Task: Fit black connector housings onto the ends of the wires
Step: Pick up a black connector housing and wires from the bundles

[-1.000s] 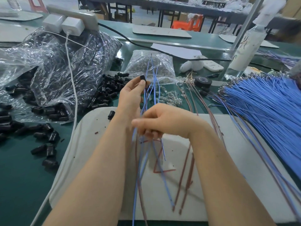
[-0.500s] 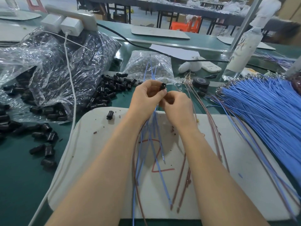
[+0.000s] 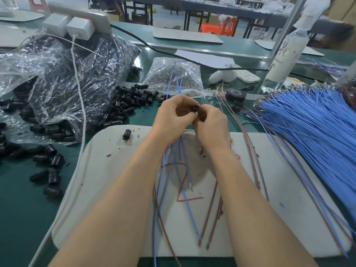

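Black housing [image 3: 194, 108] sits in the pinching grip of my left hand [image 3: 173, 114], raised above the white mat [image 3: 107, 170], its holed face toward me. My right hand [image 3: 212, 122] curls close against it; whether that grip holds a wire I cannot tell. Blue and brown wires [image 3: 174, 160] trail from under both hands onto the mat. Loose housings [image 3: 123, 106] lie on the green tabletop [image 3: 19, 209] at left.
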Demonstrator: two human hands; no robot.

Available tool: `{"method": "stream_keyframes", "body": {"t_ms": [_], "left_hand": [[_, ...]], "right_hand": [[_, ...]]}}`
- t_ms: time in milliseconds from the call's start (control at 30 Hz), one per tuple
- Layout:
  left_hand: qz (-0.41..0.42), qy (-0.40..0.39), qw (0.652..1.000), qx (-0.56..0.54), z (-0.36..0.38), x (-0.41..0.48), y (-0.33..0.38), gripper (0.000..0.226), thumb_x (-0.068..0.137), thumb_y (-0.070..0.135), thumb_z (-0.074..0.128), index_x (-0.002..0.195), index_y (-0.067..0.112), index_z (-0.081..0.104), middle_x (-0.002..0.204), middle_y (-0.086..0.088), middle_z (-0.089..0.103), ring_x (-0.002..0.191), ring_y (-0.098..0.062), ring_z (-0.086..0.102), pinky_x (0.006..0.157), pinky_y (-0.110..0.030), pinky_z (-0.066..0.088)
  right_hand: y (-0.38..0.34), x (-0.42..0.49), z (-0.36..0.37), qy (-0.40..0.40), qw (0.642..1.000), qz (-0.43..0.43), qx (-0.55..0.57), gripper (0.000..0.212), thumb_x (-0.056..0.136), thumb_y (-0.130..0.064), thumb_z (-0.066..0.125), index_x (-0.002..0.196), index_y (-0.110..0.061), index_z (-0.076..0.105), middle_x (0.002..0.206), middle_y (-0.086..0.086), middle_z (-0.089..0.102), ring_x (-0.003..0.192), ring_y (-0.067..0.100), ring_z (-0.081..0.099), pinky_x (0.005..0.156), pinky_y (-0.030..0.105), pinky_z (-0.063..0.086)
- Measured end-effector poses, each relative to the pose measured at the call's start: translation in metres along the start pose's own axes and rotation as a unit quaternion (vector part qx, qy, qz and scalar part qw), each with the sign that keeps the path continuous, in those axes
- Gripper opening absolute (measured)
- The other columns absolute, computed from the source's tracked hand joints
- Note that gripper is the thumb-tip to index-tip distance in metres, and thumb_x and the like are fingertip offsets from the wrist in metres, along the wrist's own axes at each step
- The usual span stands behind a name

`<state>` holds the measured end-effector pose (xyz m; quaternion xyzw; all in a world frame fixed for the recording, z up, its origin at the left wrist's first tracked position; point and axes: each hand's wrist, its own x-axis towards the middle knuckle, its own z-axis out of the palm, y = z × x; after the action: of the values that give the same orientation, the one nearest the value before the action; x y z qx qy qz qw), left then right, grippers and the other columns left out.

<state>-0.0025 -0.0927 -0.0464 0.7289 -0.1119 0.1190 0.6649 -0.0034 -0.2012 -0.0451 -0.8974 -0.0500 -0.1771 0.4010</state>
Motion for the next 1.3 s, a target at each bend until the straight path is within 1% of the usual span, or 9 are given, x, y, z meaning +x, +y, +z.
{"method": "stream_keyframes", "body": {"t_ms": [167,300,533,667,867,967,1100,1200,1300], "left_hand": [[-0.001,-0.003,1.0,0.009,-0.001,-0.001,0.001,0.025,0.078,-0.014,0.059,0.089,0.008,0.065,0.088,-0.01,0.07,0.081,-0.014,0.065,0.084,-0.028,0.054],[-0.011,-0.002,1.0,0.018,-0.001,-0.001,0.0,0.021,0.08,-0.009,0.061,0.09,0.009,0.066,0.09,-0.009,0.071,0.086,-0.018,0.068,0.087,-0.033,0.054],[-0.025,0.016,0.999,0.024,-0.002,0.002,-0.003,0.021,0.081,-0.003,0.065,0.087,0.017,0.065,0.086,0.0,0.068,0.081,-0.013,0.066,0.084,-0.029,0.054],[-0.02,0.02,0.999,0.03,-0.001,0.0,-0.001,0.025,0.079,-0.006,0.061,0.086,0.017,0.065,0.086,-0.005,0.07,0.084,-0.019,0.067,0.088,-0.036,0.054],[-0.02,0.01,0.999,0.033,0.0,-0.002,0.001,0.023,0.074,-0.005,0.057,0.087,0.012,0.066,0.088,-0.012,0.071,0.088,-0.025,0.069,0.088,-0.041,0.054],[-0.025,0.012,0.999,0.02,-0.001,-0.001,0.004,0.02,0.079,-0.005,0.062,0.088,0.013,0.065,0.086,-0.007,0.07,0.083,-0.019,0.068,0.084,-0.032,0.054],[-0.034,0.139,0.989,-0.041,-0.02,0.005,0.01,0.012,0.088,0.01,0.063,0.094,0.02,0.062,0.088,0.002,0.068,0.079,-0.006,0.063,0.073,-0.017,0.049],[-0.084,0.286,0.946,-0.124,-0.035,0.009,0.006,0.01,0.094,0.016,0.056,0.103,0.018,0.06,0.089,0.002,0.065,0.075,-0.004,0.059,0.068,-0.014,0.047],[-0.099,0.357,0.917,-0.148,-0.041,0.011,0.001,0.013,0.096,0.014,0.051,0.106,0.014,0.06,0.081,0.003,0.061,0.069,-0.003,0.053,0.067,-0.015,0.044]], "right_hand": [[0.002,0.0,0.002,-0.002,1.0,-0.006,-0.003,0.018,0.086,-0.007,0.057,0.098,-0.005,0.07,0.092,0.014,0.071,0.09,0.032,0.061,0.078,0.035,0.044],[0.005,0.0,0.005,0.006,1.0,-0.013,-0.009,0.018,0.088,-0.009,0.056,0.1,-0.007,0.07,0.092,0.014,0.071,0.088,0.031,0.06,0.069,0.028,0.035],[0.007,0.001,0.009,0.017,0.999,-0.025,-0.034,0.014,0.088,-0.01,0.055,0.086,-0.005,0.068,0.084,0.017,0.069,0.08,0.034,0.057,0.061,0.025,0.026],[0.004,-0.002,0.011,0.034,0.997,-0.058,-0.026,0.017,0.082,0.0,0.052,0.083,-0.003,0.068,0.076,0.017,0.068,0.064,0.023,0.043,0.058,0.022,0.021],[0.004,-0.001,0.012,0.027,0.998,-0.046,-0.02,0.028,0.079,0.0,0.05,0.096,-0.009,0.07,0.084,0.011,0.07,0.077,0.025,0.06,0.069,0.034,0.044],[0.004,-0.001,0.011,0.017,0.999,-0.03,-0.03,0.018,0.086,-0.006,0.052,0.094,-0.008,0.068,0.086,0.013,0.07,0.081,0.03,0.06,0.071,0.035,0.041],[-0.006,-0.002,0.007,0.004,1.0,-0.017,0.02,0.019,0.095,-0.012,0.051,0.098,-0.009,0.069,0.089,0.007,0.071,0.084,0.022,0.063,0.078,0.032,0.045],[-0.014,0.001,0.003,0.016,0.999,-0.002,0.029,0.024,0.093,-0.007,0.047,0.101,-0.011,0.069,0.093,0.004,0.071,0.089,0.018,0.064,0.083,0.029,0.048],[-0.021,0.008,0.011,-0.033,0.999,-0.012,-0.036,0.025,0.092,-0.007,0.047,0.104,-0.01,0.069,0.103,0.007,0.07,0.097,0.023,0.062,0.089,0.036,0.047]]}}
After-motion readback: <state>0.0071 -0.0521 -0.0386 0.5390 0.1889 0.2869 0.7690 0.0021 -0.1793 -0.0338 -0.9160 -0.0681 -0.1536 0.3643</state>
